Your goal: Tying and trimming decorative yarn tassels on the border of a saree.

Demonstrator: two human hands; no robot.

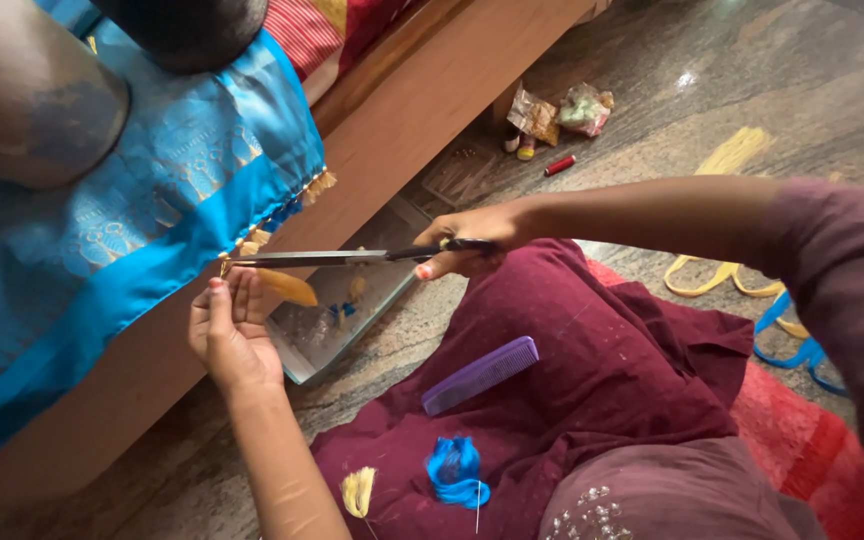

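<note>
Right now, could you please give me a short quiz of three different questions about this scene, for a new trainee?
1. True or false: the right hand holds the scissors.
2. What does the left hand hold under the blades? A) a yellow tassel B) a red spool C) a spoon
3. Fill in: the purple ____ lies on the maroon cloth on the lap.

Key: 1 true; 2 A; 3 comb.
</note>
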